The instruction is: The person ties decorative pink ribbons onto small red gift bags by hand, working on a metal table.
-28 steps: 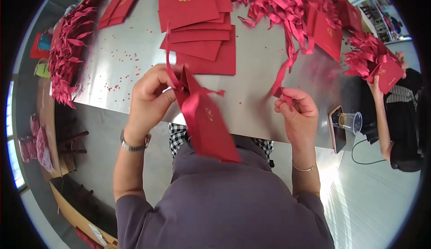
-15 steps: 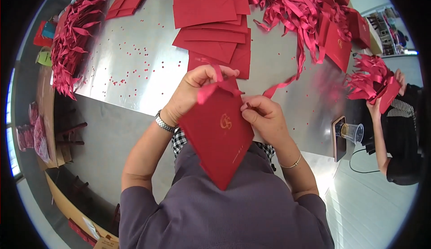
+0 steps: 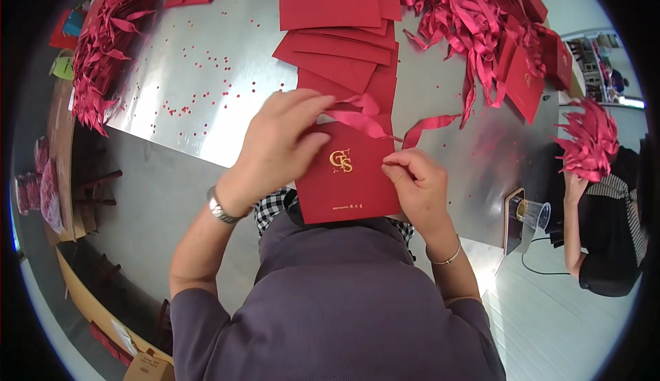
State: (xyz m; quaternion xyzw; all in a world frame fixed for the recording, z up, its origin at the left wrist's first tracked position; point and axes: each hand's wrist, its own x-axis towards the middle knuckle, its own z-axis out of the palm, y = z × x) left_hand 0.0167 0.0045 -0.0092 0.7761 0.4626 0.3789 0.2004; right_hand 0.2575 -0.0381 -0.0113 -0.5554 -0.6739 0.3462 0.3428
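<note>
A red paper gift bag (image 3: 347, 188) with gold lettering lies flat at the table's near edge, in front of my body. A pink ribbon (image 3: 361, 123) runs loosely across its top edge. My right hand (image 3: 418, 183) pinches the bag's right edge between thumb and fingers. Over the bag's upper left side is my left hand (image 3: 275, 137), its fingers stretched and its thumb apart. Its fingertips come close to the ribbon; whether they touch it I cannot tell. Beyond the bag lies an overlapping row of flat red bags (image 3: 337, 54).
Bundles of ribboned bags lie at far left (image 3: 103, 51) and far right (image 3: 457, 20). Small red paper dots (image 3: 182, 111) litter the metal table (image 3: 172, 58). A clear plastic cup (image 3: 536, 214) stands right. Another person's hand (image 3: 575, 187) holds ribboned bags (image 3: 590, 140).
The bag has turned from a tilted, raised position to lying flat and squarer to me. My left hand has let go of the ribbon and opened. The other person's bundle has turned upright.
</note>
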